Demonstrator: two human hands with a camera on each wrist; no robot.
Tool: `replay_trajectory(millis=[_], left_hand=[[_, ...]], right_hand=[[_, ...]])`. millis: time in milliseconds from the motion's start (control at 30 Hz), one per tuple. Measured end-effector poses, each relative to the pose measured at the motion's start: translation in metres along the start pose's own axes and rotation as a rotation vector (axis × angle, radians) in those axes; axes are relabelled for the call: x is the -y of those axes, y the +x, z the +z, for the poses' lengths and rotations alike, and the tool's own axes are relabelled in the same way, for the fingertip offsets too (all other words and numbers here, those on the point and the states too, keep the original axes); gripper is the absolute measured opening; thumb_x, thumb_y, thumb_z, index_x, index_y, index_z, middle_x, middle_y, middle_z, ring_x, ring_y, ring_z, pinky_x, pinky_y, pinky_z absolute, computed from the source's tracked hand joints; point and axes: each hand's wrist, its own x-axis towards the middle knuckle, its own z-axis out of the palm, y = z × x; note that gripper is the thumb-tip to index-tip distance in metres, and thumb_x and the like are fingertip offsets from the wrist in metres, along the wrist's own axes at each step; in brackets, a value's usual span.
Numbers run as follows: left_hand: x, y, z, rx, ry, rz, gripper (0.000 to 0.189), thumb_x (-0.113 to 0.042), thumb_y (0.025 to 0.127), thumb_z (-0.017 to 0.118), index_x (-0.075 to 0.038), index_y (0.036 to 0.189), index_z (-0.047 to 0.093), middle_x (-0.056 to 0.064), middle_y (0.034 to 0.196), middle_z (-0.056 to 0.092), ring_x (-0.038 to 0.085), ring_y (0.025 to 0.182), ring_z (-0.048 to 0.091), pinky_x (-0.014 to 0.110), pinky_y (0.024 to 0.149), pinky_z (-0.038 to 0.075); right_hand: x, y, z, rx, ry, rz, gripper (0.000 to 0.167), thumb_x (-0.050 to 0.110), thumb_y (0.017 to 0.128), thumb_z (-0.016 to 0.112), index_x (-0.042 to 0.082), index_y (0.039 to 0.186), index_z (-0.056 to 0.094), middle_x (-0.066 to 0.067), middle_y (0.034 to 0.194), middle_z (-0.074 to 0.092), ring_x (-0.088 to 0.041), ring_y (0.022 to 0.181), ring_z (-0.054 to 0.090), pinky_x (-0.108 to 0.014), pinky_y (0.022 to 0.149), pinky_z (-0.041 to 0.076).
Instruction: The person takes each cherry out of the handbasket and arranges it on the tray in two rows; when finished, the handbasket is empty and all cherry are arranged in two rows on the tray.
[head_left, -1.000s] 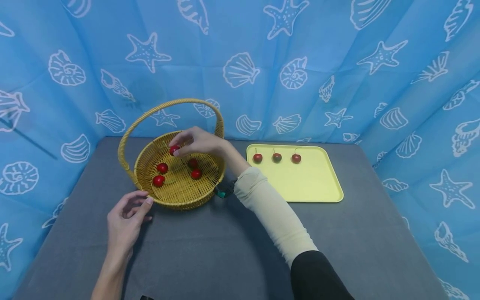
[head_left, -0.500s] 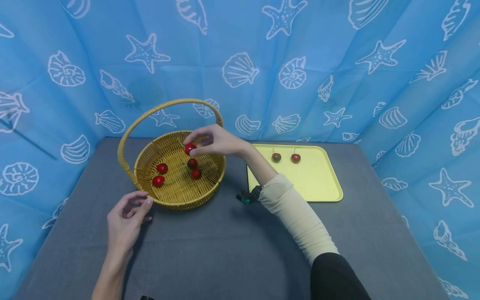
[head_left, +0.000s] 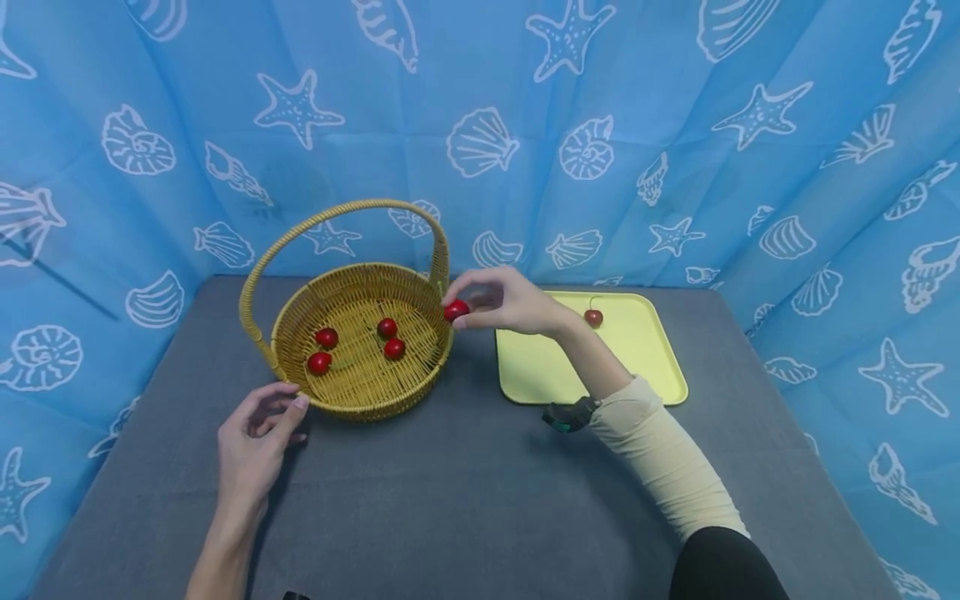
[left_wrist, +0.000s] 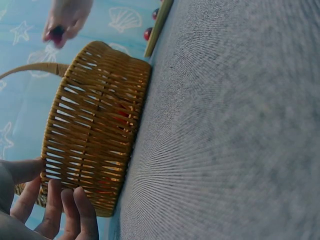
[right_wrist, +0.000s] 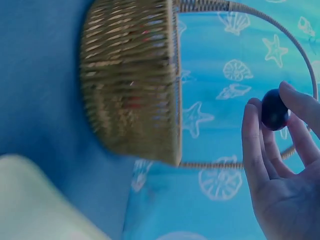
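My right hand (head_left: 513, 302) pinches a red cherry (head_left: 456, 311) between thumb and fingers, just off the right rim of the wicker basket (head_left: 360, 409). In the right wrist view the held cherry (right_wrist: 274, 110) looks dark, in front of the basket's handle. Several cherries lie on the basket's floor, among them one cherry (head_left: 319, 363) at left and one cherry (head_left: 394, 348) nearer the middle. My left hand (head_left: 253, 442) holds the basket's front-left rim with thumb and fingers; in the left wrist view its fingers (left_wrist: 80, 210) rest along the woven wall (left_wrist: 92, 130).
Right of the basket lies a yellow tray (head_left: 622, 367). A stemmed cherry (head_left: 593, 317) sits near its back edge; the right hand and forearm cover part of the tray. The basket's tall handle (head_left: 337, 212) arches above it. A blue shell-print curtain (head_left: 525, 192) hangs behind the grey tabletop (head_left: 450, 500).
My right hand has carried the cherry rightward from above the basket's inside to beyond its right rim. It now blocks more of the tray's back edge. The left hand stays on the rim.
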Motion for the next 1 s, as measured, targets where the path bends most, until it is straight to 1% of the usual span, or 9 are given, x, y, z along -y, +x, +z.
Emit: replay_trajectory(millis=[167,300,433,567,633,667,767,867,1000], left_hand=[[0.0,-0.001,-0.001,0.007,-0.012,-0.006,0.035,-0.027,0.102,0.079,-0.011,0.131,0.071,-0.012,0.101,0.07,0.01,0.082,0.075,0.025,0.068,0.066],[0.0,-0.001,-0.003,0.016,-0.028,-0.01,0.035,-0.025,0.101,0.08,-0.01,0.132,0.071,-0.011,0.102,0.071,0.01,0.082,0.075,0.025,0.068,0.066],[0.001,-0.001,-0.004,0.02,-0.023,-0.005,0.036,-0.025,0.102,0.08,-0.01,0.133,0.07,-0.011,0.102,0.07,0.009,0.082,0.075,0.025,0.069,0.066],[0.001,-0.001,-0.004,0.022,-0.016,-0.001,0.036,-0.026,0.102,0.079,-0.01,0.133,0.07,-0.011,0.102,0.07,0.01,0.082,0.074,0.025,0.069,0.066],[0.002,0.0,-0.003,0.023,-0.02,0.001,0.036,-0.025,0.102,0.079,-0.01,0.133,0.07,-0.011,0.102,0.07,0.01,0.081,0.074,0.025,0.069,0.066],[0.002,0.0,-0.003,0.022,-0.019,0.001,0.036,-0.025,0.102,0.079,-0.01,0.133,0.07,-0.011,0.103,0.07,0.01,0.081,0.074,0.025,0.068,0.066],[0.001,0.0,-0.002,0.017,-0.021,0.0,0.035,-0.024,0.102,0.079,-0.01,0.133,0.07,-0.011,0.102,0.07,0.01,0.081,0.074,0.025,0.068,0.066],[0.0,-0.001,-0.002,0.012,-0.008,-0.004,0.035,-0.026,0.102,0.079,-0.011,0.133,0.07,-0.012,0.102,0.07,0.01,0.082,0.074,0.024,0.068,0.066],[-0.001,0.0,-0.002,0.01,0.001,-0.013,0.035,-0.027,0.102,0.078,-0.012,0.133,0.07,-0.012,0.102,0.069,0.01,0.083,0.074,0.024,0.069,0.066]], right_hand=[[-0.008,-0.034,-0.014,-0.09,-0.028,0.052,0.031,0.0,0.092,0.084,0.001,0.122,0.074,-0.013,0.125,0.071,-0.028,0.103,0.078,-0.038,0.092,0.069],[-0.013,-0.061,-0.028,-0.177,-0.002,0.083,0.036,-0.005,0.092,0.082,-0.003,0.126,0.072,-0.014,0.13,0.068,-0.029,0.108,0.078,-0.035,0.094,0.068],[-0.015,-0.086,-0.045,-0.269,-0.035,0.097,0.038,-0.005,0.094,0.079,-0.004,0.13,0.07,-0.01,0.131,0.069,-0.024,0.112,0.078,-0.033,0.094,0.068],[-0.017,-0.111,-0.063,-0.382,-0.126,0.198,0.037,0.005,0.097,0.08,0.005,0.134,0.072,-0.001,0.127,0.073,-0.014,0.105,0.08,-0.03,0.079,0.066],[-0.019,-0.122,-0.07,-0.423,-0.155,0.243,0.037,0.008,0.099,0.08,0.007,0.135,0.072,-0.004,0.126,0.076,-0.013,0.1,0.081,-0.03,0.078,0.065],[-0.021,-0.126,-0.073,-0.438,-0.164,0.26,0.037,0.009,0.099,0.08,0.008,0.135,0.073,-0.006,0.125,0.076,-0.013,0.098,0.081,-0.03,0.078,0.065],[-0.029,-0.138,-0.082,-0.457,-0.177,0.287,0.036,0.008,0.1,0.079,0.005,0.135,0.072,-0.014,0.127,0.075,-0.013,0.099,0.082,-0.026,0.086,0.067],[-0.04,-0.149,-0.091,-0.459,-0.206,0.319,0.038,0.008,0.101,0.078,0.002,0.138,0.07,-0.019,0.14,0.068,-0.006,0.104,0.08,-0.021,0.091,0.065],[-0.057,-0.163,-0.103,-0.463,-0.255,0.388,0.044,0.012,0.102,0.078,0.0,0.142,0.067,-0.022,0.154,0.058,0.005,0.107,0.075,-0.017,0.091,0.064]])
